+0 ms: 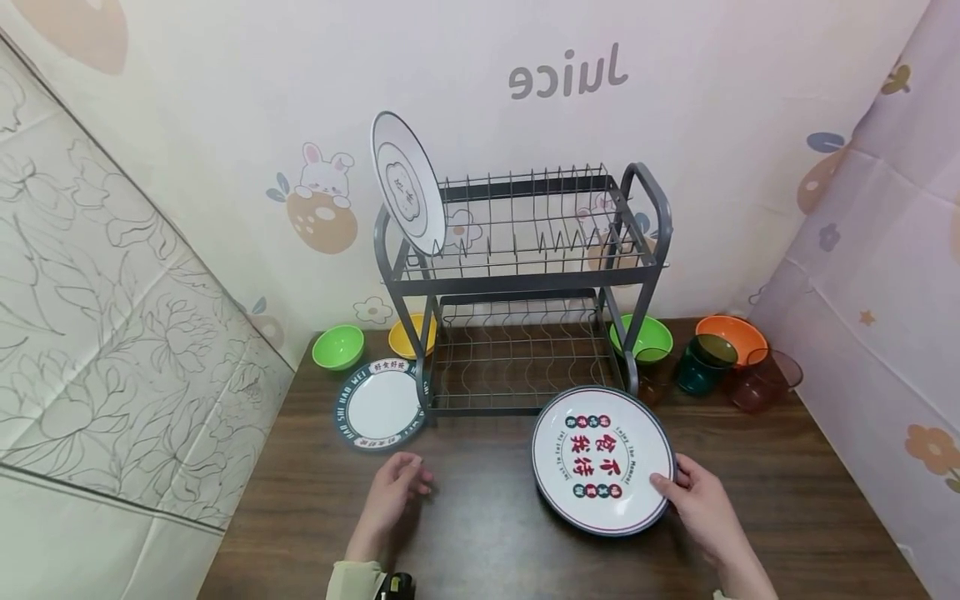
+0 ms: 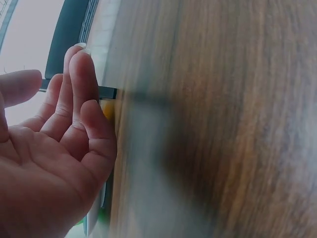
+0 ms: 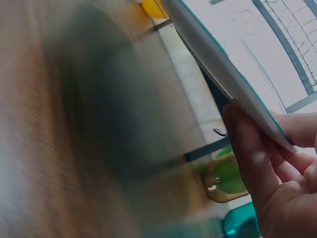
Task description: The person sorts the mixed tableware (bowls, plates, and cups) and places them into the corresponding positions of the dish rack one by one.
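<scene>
A round white plate [image 1: 603, 461] with a dark blue rim and red and blue lettering is above the table in front of the rack. My right hand [image 1: 701, 500] pinches its right edge, thumb on top and fingers underneath; the right wrist view shows the plate [image 3: 233, 74] edge-on in the grip. To the left, my left hand [image 1: 397, 492] holds nothing, its fingers loosely bent, palm in sight in the left wrist view. A two-tier dark metal dish rack [image 1: 525, 279] stands behind both hands. One white plate [image 1: 408, 183] leans upright in its upper tier at the left end.
A blue-rimmed plate [image 1: 378, 406] lies flat by the rack's left foot. Behind it are a green bowl [image 1: 338, 347] and a yellow bowl [image 1: 405, 337]. Another green bowl [image 1: 651, 333], an orange bowl [image 1: 731, 333], a teal cup [image 1: 701, 371] and a reddish cup [image 1: 757, 383] stand at the right.
</scene>
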The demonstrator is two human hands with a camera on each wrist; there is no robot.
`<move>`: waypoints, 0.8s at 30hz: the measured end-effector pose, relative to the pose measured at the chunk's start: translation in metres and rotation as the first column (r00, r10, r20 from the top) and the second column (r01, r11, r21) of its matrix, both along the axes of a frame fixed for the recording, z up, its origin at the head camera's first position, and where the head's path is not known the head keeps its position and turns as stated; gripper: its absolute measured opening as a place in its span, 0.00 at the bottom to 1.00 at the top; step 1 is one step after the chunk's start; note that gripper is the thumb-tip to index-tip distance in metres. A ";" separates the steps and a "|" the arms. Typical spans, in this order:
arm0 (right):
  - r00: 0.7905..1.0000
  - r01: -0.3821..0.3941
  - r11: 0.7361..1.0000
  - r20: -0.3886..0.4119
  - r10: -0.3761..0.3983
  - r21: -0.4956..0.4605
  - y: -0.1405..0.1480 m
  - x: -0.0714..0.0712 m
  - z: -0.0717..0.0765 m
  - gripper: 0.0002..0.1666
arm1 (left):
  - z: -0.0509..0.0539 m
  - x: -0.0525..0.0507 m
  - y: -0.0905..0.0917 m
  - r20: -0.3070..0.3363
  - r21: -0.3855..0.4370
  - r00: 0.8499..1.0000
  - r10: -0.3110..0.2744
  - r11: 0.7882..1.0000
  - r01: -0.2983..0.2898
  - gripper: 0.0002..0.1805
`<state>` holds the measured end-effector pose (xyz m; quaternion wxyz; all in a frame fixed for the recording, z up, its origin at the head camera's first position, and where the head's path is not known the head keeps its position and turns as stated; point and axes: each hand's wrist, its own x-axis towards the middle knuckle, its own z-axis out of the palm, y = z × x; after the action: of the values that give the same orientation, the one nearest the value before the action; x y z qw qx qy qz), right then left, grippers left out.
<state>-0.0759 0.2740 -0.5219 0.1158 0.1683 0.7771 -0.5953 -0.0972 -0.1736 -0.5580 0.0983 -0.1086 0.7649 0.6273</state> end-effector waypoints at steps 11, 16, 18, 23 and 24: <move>0.980 0.056 0.946 -0.197 0.008 0.319 0.004 0.001 0.026 0.24 | 0.001 0.000 0.003 0.019 0.001 0.999 -0.035 0.999 0.035 0.19; 0.866 0.149 0.861 -0.485 0.125 0.487 -0.004 0.002 0.038 0.08 | -0.004 -0.001 0.006 0.013 0.011 0.998 -0.054 0.998 0.054 0.19; 0.787 0.190 0.846 -0.593 0.172 0.498 -0.007 0.001 0.044 0.10 | -0.006 -0.001 0.010 -0.005 0.022 0.997 -0.077 0.997 0.077 0.18; 0.604 0.216 0.851 -0.750 0.270 0.480 -0.011 -0.005 0.060 0.19 | -0.010 0.000 0.024 -0.036 0.056 0.987 -0.156 0.986 0.158 0.18; 0.571 0.211 0.856 -0.770 0.284 0.472 -0.011 -0.006 0.063 0.20 | -0.010 0.000 0.028 -0.038 0.067 0.985 -0.169 0.983 0.172 0.18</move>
<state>-0.0820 0.2628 -0.4590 -0.2937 -0.1188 0.8731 -0.3706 -0.0968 -0.1454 -0.5685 0.1430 -0.0290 0.7505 0.6446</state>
